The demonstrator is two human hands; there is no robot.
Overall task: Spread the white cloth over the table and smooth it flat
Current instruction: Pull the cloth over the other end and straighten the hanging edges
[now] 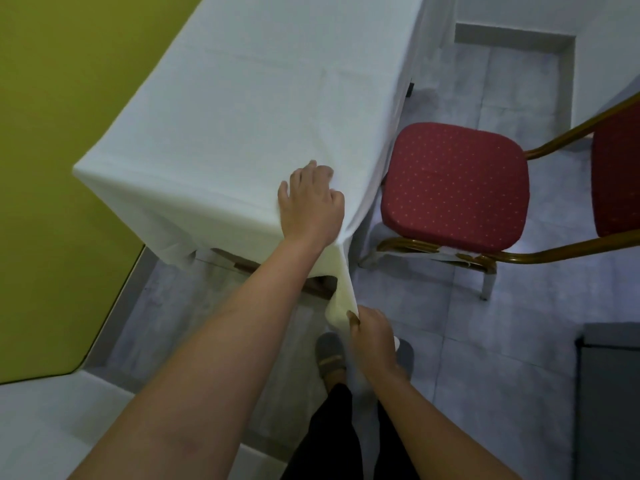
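The white cloth covers the whole top of the table and hangs down its sides. A bit of brown table frame shows below the near hem. My left hand lies flat, fingers apart, on the cloth at the table's near right corner. My right hand is lower, above the floor, and pinches the hanging corner of the cloth, which is stretched taut down from the table corner.
A red padded chair with a gold metal frame stands close to the table's right side. A yellow-green wall runs along the left. My feet in grey slippers stand on the grey tiled floor. A dark cabinet is at the lower right.
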